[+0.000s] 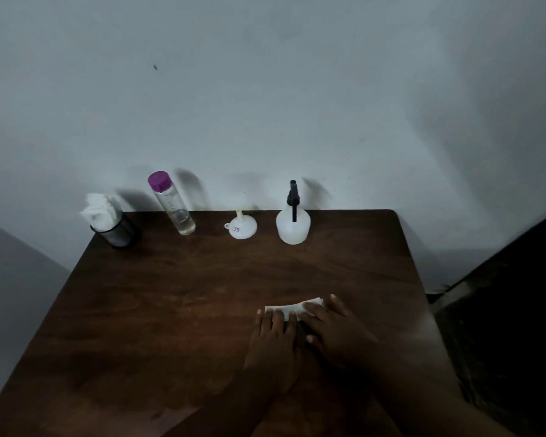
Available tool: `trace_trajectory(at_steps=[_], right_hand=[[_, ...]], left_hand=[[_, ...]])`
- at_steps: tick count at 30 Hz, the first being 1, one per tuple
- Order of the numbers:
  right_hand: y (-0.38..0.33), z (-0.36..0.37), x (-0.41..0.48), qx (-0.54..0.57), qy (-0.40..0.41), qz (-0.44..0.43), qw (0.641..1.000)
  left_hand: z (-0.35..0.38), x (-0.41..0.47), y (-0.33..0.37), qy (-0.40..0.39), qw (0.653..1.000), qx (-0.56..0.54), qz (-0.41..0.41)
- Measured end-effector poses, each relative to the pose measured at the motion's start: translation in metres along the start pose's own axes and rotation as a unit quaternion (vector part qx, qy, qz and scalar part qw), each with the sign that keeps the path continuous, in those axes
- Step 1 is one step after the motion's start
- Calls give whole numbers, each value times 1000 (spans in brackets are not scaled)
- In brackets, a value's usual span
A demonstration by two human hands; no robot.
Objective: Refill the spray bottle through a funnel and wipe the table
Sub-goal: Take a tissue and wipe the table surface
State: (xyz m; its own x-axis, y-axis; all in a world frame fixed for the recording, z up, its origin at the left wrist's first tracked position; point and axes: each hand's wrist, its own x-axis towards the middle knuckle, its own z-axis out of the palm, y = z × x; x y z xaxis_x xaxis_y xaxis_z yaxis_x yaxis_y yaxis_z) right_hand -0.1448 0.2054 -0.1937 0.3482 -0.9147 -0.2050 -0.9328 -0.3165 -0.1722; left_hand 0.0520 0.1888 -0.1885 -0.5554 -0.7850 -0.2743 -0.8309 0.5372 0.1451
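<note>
A white folded tissue [292,306] lies flat on the dark wooden table [171,310], right of centre. My left hand [273,339] and my right hand [334,329] both press on it with flat fingers, side by side. At the back edge stand a white spray bottle [293,227] with a black trigger head, a small white funnel [242,227] resting mouth down, and a clear water bottle [174,206] with a purple cap and a little liquid in it.
A black mesh holder [115,231] stuffed with white tissues stands at the table's back left corner. A pale wall rises right behind the table. Dark furniture [517,310] stands close to the table's right edge.
</note>
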Motion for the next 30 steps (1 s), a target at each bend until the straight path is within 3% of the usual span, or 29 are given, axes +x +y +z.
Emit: trace_trajectory(at_steps=[4,8,11,14,16,18,30], right_hand=[[13,-5,-22,-24,38,26,999],[16,-1,-42,11,-10,60,998],[6,-3,-53,4,58,62,996],[-12,-8,-55,7,68,89,994],[-19,2,-54,26,16,117,993],[-31,9,-54,18,72,131,989],[-96,2,-38,13,21,170,985]], left_hand=[[0,15,17,-28,999,13,26],[6,25,28,-35,998,14,60],[11,28,27,-42,996,18,82],[13,27,20,-57,993,21,97],[13,25,16,-65,991,22,114],[12,22,12,-66,990,24,126],[4,-4,-39,-68,985,44,154]])
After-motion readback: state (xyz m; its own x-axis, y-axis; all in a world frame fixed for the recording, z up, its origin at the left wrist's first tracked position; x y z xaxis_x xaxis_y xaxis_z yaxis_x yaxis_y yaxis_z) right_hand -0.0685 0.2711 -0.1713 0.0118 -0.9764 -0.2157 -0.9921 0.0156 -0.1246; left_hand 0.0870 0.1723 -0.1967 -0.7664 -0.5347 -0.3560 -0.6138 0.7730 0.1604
